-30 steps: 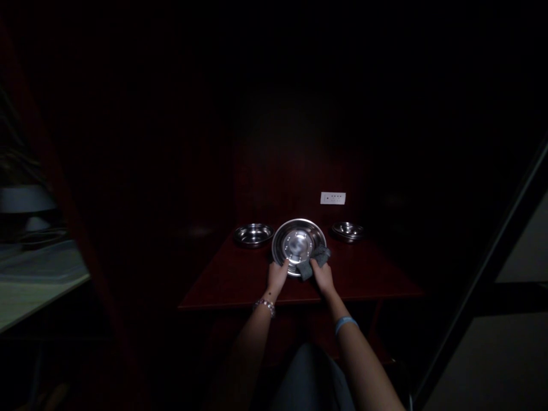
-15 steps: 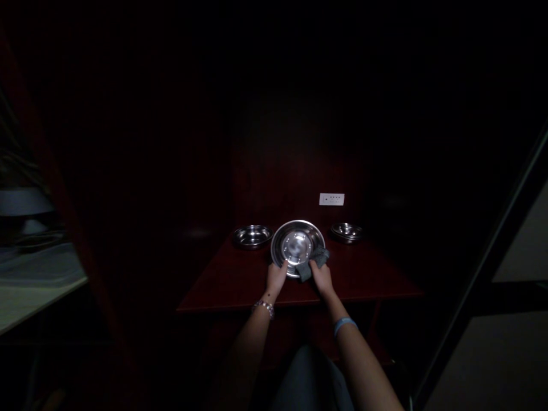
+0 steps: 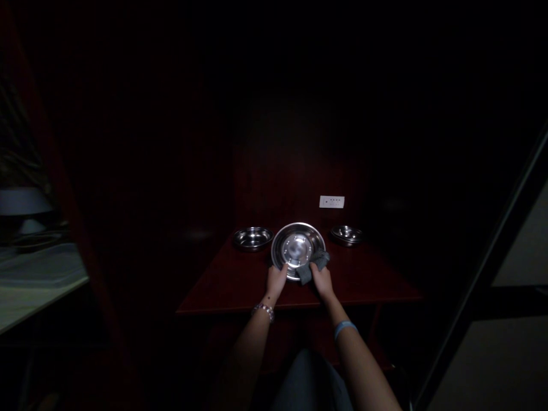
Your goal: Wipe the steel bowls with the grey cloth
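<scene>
A shiny metal bowl (image 3: pixel 298 246) is tilted up over the dark red table, its inside facing me. My left hand (image 3: pixel 277 279) grips the lower left rim, thumb on the inner side and the other fingers hidden behind. At the lower right rim, my right hand (image 3: pixel 321 277) is closed on a dark grey cloth (image 3: pixel 305 273), which it presses against the bowl. Part of the cloth sticks out past the rim on the right.
Another metal bowl (image 3: pixel 252 238) sits on the red table (image 3: pixel 363 282) at left. Small stacked metal bowls (image 3: pixel 346 235) stand at right, below a white wall socket (image 3: pixel 331 202). A pale counter (image 3: pixel 43 297) holding a clear plastic lid or tray (image 3: pixel 47 265) is far left.
Both hands keep the same hold on the bowl and cloth. The whole scene sits slightly lower in the picture; otherwise little differs.
</scene>
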The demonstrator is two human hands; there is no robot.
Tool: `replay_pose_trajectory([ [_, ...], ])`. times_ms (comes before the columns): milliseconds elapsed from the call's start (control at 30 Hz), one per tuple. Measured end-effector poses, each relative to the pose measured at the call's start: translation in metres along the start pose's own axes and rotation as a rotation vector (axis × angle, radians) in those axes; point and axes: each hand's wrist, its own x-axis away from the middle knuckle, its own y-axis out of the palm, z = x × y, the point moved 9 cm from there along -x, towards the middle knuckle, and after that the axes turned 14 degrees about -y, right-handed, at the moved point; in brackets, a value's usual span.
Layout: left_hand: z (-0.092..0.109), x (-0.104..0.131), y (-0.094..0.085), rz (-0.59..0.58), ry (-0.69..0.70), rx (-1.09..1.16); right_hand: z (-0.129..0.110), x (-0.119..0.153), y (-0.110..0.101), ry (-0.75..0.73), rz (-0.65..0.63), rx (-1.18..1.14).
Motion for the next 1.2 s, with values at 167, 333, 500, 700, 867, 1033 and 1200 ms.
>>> replay_pose_trajectory([
  [167,-0.006,-0.004,0.0,0.013,-0.009,0.048,-0.002,0.002,0.0,-0.024,0.007,-0.006],
  [333,-0.005,-0.005,0.0,0.003,0.009,0.135,0.0,0.001,0.001,-0.032,0.015,-0.021],
  [500,-0.004,-0.004,-0.002,-0.001,0.003,0.179,0.002,0.001,0.0,-0.021,0.026,-0.028],
  [700,0.001,0.001,-0.002,-0.014,-0.007,0.192,0.005,0.0,0.001,-0.005,0.034,-0.053],
  [867,0.002,0.002,-0.002,-0.015,-0.028,0.216,0.012,-0.002,0.004,-0.002,0.047,-0.075],
  [1033,0.003,0.004,-0.002,-0.033,-0.014,0.243,0.007,-0.001,0.002,-0.022,0.044,-0.09],
  [1200,0.002,0.004,-0.002,-0.029,-0.014,0.24,0.002,0.001,0.0,-0.02,0.048,-0.083],
])
